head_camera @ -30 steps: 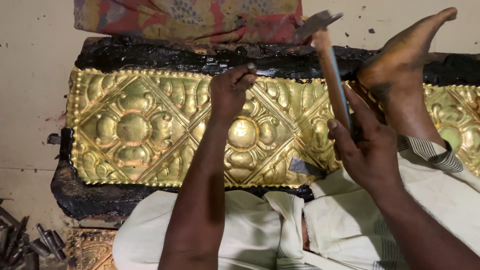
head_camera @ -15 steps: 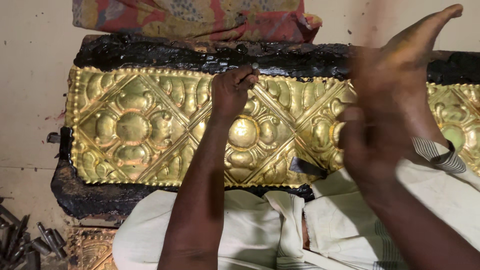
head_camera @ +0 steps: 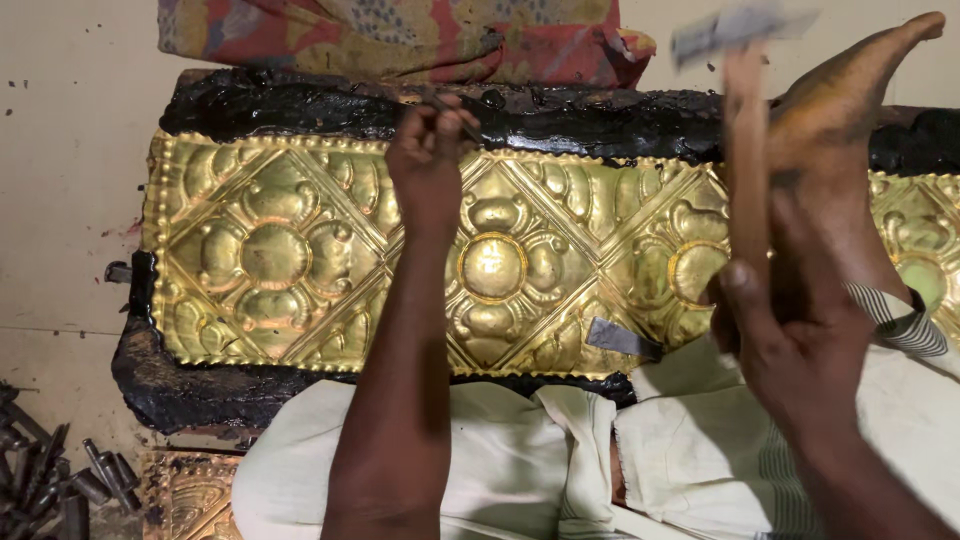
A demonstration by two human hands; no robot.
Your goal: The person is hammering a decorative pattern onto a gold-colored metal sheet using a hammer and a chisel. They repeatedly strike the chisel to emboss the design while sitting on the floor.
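Observation:
A long embossed gold-coloured metal sheet (head_camera: 270,260) with flower and lattice patterns lies on a black pitch bed (head_camera: 300,105). My left hand (head_camera: 428,150) pinches a thin metal punch (head_camera: 455,118) held on the sheet's far edge. My right hand (head_camera: 800,350) grips the wooden handle of a hammer (head_camera: 745,150); its metal head is raised and blurred near the top of the view. My bare foot (head_camera: 850,130) rests on the sheet at the right.
A red patterned cloth bundle (head_camera: 400,35) lies behind the pitch bed. Several dark metal punches (head_camera: 60,480) lie on the floor at the lower left, beside a smaller embossed gold piece (head_camera: 190,495). A small grey metal piece (head_camera: 620,338) sits on the sheet's near edge. White cloth covers my legs.
The hammer swung down in a blur toward the punch and is now raised again near the top. My left hand with the punch has stayed on the far edge.

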